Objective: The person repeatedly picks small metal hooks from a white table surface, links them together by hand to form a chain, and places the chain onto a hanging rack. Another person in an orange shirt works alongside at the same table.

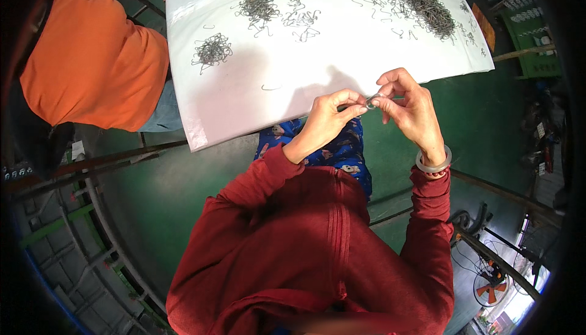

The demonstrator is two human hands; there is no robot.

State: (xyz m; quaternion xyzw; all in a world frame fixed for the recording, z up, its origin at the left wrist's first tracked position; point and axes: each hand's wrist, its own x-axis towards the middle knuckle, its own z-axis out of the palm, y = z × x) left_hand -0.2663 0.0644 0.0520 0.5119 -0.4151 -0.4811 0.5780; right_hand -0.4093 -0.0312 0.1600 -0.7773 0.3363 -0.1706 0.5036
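Observation:
Both my hands meet just past the near edge of the white table (244, 100). A small curved metal wire hook (370, 102) sits between my fingertips. My left hand (332, 110) pinches it from the left with thumb and forefinger. Thumb and forefinger of my right hand (408, 106) close on its other side, the remaining fingers curled loosely. Whether it is one hook or two joined together is too small to tell. A single loose wire hook (271, 87) lies on the table to the left of my hands.
Piles of similar hooks lie on the table: a small dark one (213, 51), a middle one (259, 7), a lighter scatter (301, 22) and a large heap (430, 14). At the left is a person in an orange top (94, 60). A green crate (534, 36) stands far right.

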